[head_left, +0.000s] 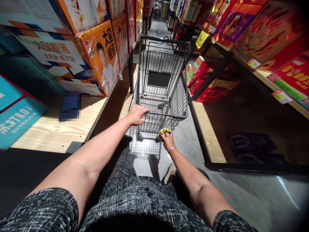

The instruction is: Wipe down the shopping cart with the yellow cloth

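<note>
right grip (168,141) on one cloth (165,130)

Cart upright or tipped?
Upright: the cart stands with its near wheels on the floor, its open top facing up.

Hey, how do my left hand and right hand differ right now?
Your left hand rests on the near rim of the cart; your right hand, lower down, holds a yellow cloth. The right wears a bracelet; none shows on the left. Both are at the cart's near end.
</note>
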`<control>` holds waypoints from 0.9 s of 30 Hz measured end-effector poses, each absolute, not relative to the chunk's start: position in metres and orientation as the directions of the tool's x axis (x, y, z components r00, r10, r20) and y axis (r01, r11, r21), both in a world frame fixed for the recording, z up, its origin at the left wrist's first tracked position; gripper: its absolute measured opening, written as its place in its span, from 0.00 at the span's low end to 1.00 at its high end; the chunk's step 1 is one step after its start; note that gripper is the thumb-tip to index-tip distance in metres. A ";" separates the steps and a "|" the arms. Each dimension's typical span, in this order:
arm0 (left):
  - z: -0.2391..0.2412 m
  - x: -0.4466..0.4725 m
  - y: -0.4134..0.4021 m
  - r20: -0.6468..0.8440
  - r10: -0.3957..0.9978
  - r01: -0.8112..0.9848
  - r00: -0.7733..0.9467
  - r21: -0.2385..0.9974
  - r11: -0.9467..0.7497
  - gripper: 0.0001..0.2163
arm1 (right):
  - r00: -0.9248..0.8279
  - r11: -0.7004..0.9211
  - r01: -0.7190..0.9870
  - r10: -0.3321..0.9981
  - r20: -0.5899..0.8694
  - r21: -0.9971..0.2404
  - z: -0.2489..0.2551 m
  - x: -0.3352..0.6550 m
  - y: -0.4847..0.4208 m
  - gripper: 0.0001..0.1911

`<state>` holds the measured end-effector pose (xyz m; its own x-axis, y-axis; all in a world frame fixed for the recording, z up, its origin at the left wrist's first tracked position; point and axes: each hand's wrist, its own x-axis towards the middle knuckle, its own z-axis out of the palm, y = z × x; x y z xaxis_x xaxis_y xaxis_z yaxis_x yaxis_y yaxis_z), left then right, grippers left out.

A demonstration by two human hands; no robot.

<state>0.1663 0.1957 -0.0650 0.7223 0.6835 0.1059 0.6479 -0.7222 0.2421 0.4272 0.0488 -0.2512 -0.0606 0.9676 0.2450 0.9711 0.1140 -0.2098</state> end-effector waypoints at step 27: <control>-0.045 0.187 0.194 -0.098 0.706 0.711 0.701 0.168 -0.682 0.35 | 0.148 0.104 0.950 0.684 0.715 -0.296 -0.120 0.456 0.073 0.27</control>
<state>0.1868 0.1941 -0.0452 0.7009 0.7064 -0.0984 0.7114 -0.6824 0.1684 0.4565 0.0734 -0.1201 0.1477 0.6838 0.7146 0.9497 0.1038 -0.2956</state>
